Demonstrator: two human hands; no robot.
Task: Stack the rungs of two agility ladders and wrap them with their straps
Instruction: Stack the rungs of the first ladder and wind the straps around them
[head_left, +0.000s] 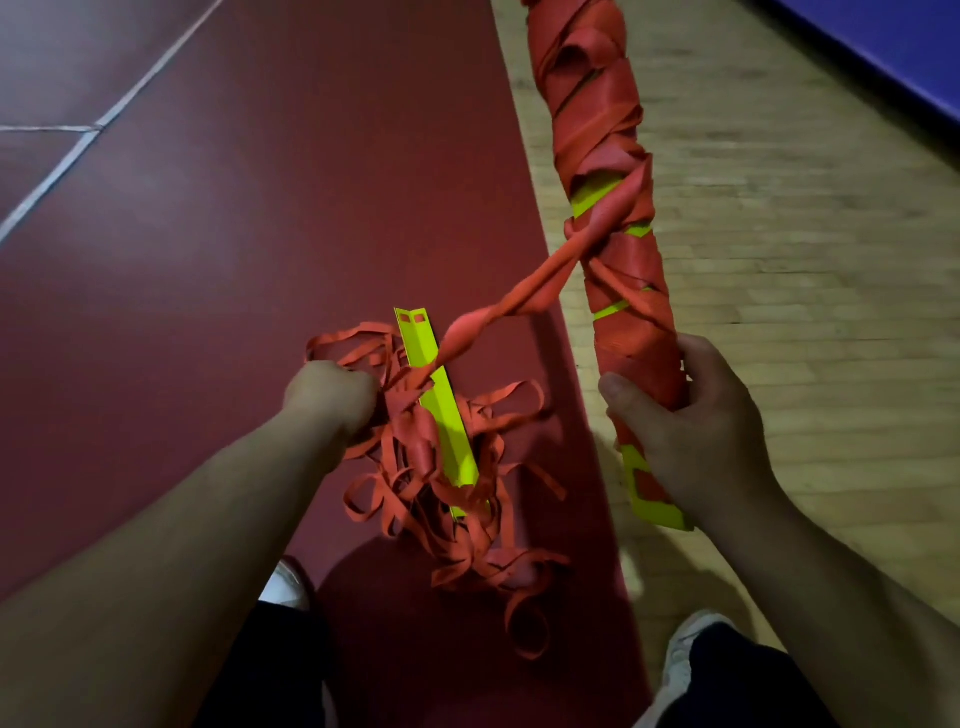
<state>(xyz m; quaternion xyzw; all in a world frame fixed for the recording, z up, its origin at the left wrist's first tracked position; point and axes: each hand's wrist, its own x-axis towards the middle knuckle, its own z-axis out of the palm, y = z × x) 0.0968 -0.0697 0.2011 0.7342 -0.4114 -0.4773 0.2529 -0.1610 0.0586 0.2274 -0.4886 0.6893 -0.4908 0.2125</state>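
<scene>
My right hand grips the lower part of a long bundle of yellow-green rungs, held upright and slightly tilted, wound almost fully in orange strap. Its bare yellow end pokes out below my fingers. A twisted length of orange strap runs taut from the bundle's middle down to my left hand, which holds it in a fist. Below that fist, on the floor, lies a second ladder: yellow-green rungs amid a loose tangle of orange strap.
The tangle lies on a dark red sports floor with white lines. To the right runs a wooden floor, with a blue mat at the far right corner. My shoes and dark trouser legs show at the bottom.
</scene>
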